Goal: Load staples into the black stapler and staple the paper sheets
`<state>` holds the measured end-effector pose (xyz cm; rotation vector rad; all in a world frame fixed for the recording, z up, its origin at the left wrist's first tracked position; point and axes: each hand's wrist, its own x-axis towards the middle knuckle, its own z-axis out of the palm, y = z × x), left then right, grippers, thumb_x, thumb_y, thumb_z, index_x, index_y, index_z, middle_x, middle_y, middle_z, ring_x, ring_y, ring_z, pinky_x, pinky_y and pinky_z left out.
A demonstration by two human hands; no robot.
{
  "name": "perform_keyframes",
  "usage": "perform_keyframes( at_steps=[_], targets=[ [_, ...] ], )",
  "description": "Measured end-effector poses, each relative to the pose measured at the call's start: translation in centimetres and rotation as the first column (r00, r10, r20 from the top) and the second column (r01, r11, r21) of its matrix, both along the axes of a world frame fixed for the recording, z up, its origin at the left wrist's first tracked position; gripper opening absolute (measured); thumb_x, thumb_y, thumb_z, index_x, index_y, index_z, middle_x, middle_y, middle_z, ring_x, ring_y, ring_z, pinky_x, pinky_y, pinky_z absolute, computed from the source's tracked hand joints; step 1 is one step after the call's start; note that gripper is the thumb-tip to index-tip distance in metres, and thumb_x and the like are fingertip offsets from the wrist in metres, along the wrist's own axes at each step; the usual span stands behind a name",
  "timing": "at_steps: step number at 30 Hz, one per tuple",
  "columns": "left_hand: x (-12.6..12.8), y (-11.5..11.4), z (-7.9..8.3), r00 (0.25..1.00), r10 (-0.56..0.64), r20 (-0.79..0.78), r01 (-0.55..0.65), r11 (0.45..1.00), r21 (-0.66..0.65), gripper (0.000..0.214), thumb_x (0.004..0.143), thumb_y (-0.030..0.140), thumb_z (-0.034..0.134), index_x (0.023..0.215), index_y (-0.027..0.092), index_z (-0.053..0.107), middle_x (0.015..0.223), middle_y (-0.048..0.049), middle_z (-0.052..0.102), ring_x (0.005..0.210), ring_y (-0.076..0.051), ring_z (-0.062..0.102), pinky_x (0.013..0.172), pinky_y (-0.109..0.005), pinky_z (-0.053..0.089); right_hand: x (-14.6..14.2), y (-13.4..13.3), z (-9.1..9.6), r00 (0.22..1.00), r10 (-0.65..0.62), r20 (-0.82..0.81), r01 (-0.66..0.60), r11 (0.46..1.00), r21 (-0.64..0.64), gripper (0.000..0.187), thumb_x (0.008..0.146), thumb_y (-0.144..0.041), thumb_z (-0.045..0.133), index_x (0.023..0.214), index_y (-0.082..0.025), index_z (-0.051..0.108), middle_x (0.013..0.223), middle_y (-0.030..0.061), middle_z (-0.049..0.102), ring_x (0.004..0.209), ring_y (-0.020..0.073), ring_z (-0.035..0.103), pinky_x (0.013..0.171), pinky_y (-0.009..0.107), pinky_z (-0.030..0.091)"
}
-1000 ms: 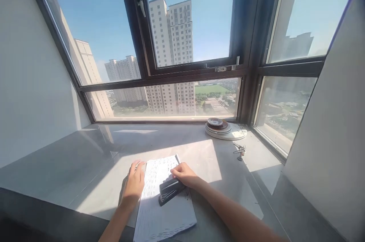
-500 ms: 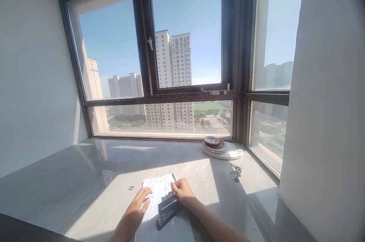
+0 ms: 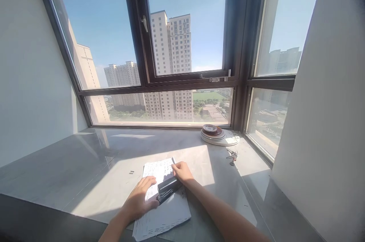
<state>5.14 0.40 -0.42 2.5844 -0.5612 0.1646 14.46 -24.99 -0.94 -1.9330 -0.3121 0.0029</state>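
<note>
Both your hands are at the paper (image 3: 171, 213). Your left hand (image 3: 139, 198), fingers spread and gripping nothing, is over its left side, thumb close to the front of the black stapler (image 3: 168, 188). Your right hand (image 3: 182, 172) curls at the stapler's rear; whether it grips it, I cannot tell. The stapler slants over the paper. Farther out on the sill (image 3: 186, 154), small metal items (image 3: 233, 156) lie near stacked plates (image 3: 212, 135) by the window frame (image 3: 238, 109).
</note>
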Motion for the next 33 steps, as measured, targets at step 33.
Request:
perform_keyframes(
  at_steps=[33],
  targets=[
    [-0.3, -0.1, -0.3, 0.999, 0.048, -0.025, -0.050, 0.995, -0.082, 0.077, 0.087, 0.062, 0.078, 0.148, 0.020, 0.057, 0.148, -0.0155, 0.062, 0.139, -0.035, 0.059, 0.112, -0.046, 0.051, -0.5, -1.2, -0.6, 0.998, 0.018, 0.055, -0.015, 0.999, -0.051, 0.068, 0.097, -0.076, 0.047, 0.054, -0.024, 0.044, 0.054, 0.0017, 0.045, 0.054, 0.0156, 0.038, 0.057, 0.033, 0.031]
  ],
)
